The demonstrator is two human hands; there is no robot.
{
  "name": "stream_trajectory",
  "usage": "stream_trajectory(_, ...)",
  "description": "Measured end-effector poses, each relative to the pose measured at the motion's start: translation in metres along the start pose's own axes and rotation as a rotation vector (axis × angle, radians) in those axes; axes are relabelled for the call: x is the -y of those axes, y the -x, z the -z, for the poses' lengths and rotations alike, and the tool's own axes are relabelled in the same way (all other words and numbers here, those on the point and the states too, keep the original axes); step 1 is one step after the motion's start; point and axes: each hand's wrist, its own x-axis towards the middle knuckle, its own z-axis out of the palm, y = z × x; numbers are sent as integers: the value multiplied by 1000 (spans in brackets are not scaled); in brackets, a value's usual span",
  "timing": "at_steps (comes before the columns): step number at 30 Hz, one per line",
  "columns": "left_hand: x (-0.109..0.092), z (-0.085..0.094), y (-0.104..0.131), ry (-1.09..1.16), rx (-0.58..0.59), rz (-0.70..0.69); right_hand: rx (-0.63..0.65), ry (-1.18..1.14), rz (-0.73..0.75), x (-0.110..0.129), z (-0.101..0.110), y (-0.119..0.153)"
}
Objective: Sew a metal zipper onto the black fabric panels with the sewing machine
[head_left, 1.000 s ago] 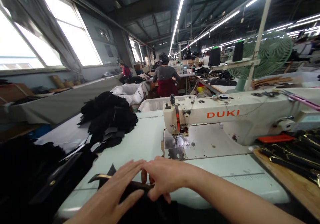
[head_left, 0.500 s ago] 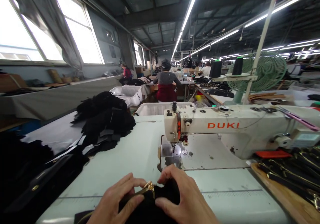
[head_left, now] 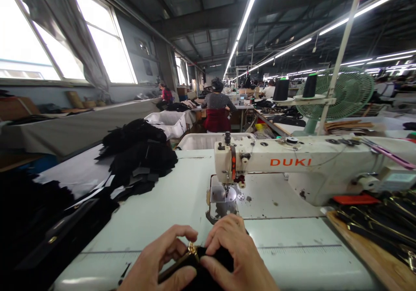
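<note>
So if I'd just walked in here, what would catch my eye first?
Probably the white sewing machine with orange lettering, standing mid-table right of centre. Just in front of it, at the bottom edge, the left hand and right hand together pinch a black fabric piece with a gold zipper end. To the left, a heap of black cut pieces lies on the table.

Your left hand (head_left: 159, 260) sits low in view, fingers curled inward, thumb and forefinger pinched together. Your right hand (head_left: 237, 256) lies beside it, knuckles up, fingers bent down, its thumb pressing toward the left fingertips. The hands nearly touch.
</note>
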Motion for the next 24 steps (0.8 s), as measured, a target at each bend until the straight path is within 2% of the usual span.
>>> stream_trajectory(2,-2,-1,-2,5,-26,-8,-11,4,21,-1,-2,1)
stream_trajectory(5,-6,-1,-1,-130,-89,-74,-29,5,53,-4,-2,2)
stream_trajectory(8,-2,-2,4,-290,-285,-176,-46,26,75,-6,-1,2)
stream_trajectory(10,1,-3,6,-278,-361,-186,-50,41,101,-5,0,2)
stream_trajectory(11,2,-4,6,-234,-342,-160,-50,47,116,-5,0,1)
stream_trajectory(14,-2,-7,-1,-66,-152,-51,-43,62,163,-3,0,0)
stream_trajectory(16,-8,-9,-7,-7,-52,-40,-35,68,179,-2,1,-1)
stream_trajectory(18,-15,-13,-10,-14,-49,-58,-29,80,178,-3,3,-1)
stream_trajectory(21,-22,-19,-7,-91,-113,-119,-3,118,146,-4,11,0)
stream_trajectory(24,-23,-23,-3,-154,-174,-152,30,91,40,-4,24,2)
